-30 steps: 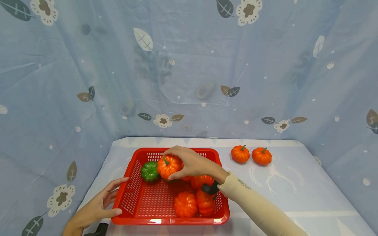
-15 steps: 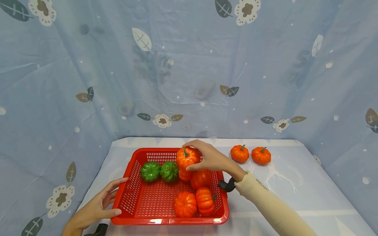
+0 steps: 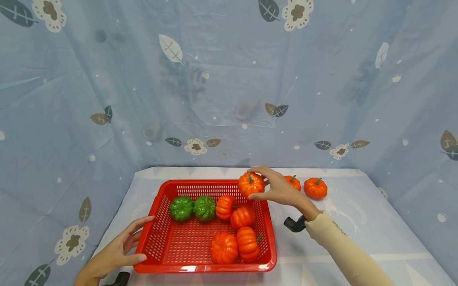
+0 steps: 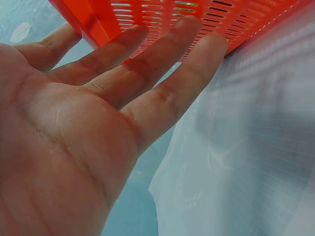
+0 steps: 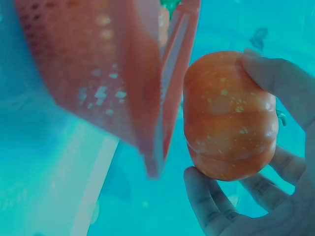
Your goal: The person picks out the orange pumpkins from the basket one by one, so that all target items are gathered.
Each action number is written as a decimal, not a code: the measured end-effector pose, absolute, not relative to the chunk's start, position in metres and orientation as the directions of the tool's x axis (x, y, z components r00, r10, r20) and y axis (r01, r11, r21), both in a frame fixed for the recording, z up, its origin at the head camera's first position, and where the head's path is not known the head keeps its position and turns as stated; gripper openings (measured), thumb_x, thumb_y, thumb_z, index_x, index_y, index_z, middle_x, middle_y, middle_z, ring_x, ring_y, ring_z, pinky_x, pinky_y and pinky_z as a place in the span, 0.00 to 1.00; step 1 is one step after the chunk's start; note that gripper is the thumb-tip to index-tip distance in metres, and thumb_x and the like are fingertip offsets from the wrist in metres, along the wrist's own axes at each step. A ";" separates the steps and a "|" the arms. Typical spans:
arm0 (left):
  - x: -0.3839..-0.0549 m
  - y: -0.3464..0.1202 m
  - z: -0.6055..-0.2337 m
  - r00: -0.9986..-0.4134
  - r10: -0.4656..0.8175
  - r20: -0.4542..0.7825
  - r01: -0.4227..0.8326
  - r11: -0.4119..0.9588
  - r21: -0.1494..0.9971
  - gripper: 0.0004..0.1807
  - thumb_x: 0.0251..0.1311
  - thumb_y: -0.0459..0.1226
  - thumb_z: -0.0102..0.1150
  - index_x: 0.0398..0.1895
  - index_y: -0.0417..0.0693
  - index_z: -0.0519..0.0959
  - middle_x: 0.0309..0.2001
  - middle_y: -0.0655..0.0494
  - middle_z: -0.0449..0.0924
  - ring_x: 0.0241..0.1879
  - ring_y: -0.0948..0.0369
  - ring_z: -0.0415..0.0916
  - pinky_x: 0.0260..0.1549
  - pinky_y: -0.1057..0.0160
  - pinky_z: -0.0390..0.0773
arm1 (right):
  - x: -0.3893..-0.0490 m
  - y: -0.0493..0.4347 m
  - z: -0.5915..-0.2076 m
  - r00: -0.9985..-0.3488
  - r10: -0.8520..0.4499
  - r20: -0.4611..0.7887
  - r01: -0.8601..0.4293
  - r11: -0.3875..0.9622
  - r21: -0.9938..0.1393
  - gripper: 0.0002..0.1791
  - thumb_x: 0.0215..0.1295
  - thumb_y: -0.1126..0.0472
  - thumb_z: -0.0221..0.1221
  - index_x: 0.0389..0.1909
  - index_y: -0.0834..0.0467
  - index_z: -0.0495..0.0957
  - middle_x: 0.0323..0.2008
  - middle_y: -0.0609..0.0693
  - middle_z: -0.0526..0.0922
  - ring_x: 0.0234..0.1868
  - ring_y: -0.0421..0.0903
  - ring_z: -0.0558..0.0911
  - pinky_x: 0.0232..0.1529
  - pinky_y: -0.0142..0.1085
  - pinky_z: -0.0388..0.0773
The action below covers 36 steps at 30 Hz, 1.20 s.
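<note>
My right hand (image 3: 282, 190) holds a small orange toy pumpkin (image 3: 251, 184) with a green stem between thumb and fingers. It is up over the back right corner of a red plastic basket (image 3: 186, 268). In the right wrist view the held pumpkin (image 5: 230, 115) is apart from the basket wall (image 5: 106, 73). My left hand (image 3: 116, 250) touches the basket's left side, index finger and thumb on the rim, fingers fairly straight. Inside the basket lie two green pumpkins (image 3: 181, 208) at the back left and several orange pumpkins (image 3: 224, 248) toward the right.
Two orange pumpkins stand on the white patterned table (image 3: 322, 238) right of the basket; the nearer one (image 3: 293, 182) is partly hidden by my right hand, the other pumpkin (image 3: 315, 188) shows fully. A blue printed curtain (image 3: 229, 99) closes off the back and sides.
My right hand has lifted the orange pumpkin and moved it right, from above the green pumpkins to the basket's back right corner. My left hand has stayed on the rim.
</note>
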<state>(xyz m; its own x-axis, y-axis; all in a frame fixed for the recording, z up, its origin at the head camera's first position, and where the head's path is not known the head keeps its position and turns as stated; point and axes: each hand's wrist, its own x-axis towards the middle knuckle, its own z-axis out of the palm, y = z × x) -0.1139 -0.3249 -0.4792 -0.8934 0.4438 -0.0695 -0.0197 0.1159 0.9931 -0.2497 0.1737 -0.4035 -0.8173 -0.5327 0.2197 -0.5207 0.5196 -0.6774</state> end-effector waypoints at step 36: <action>-0.115 -0.322 -0.476 -0.897 0.419 -0.141 -0.095 0.130 0.987 0.45 0.67 0.30 0.61 0.81 0.54 0.48 0.75 0.51 0.50 0.62 0.62 0.75 0.51 0.46 0.83 | -0.224 0.340 -0.431 -0.994 -0.071 0.080 -0.107 0.666 -0.739 0.48 0.61 0.39 0.70 0.78 0.50 0.61 0.72 0.64 0.63 0.63 0.67 0.70 0.56 0.63 0.78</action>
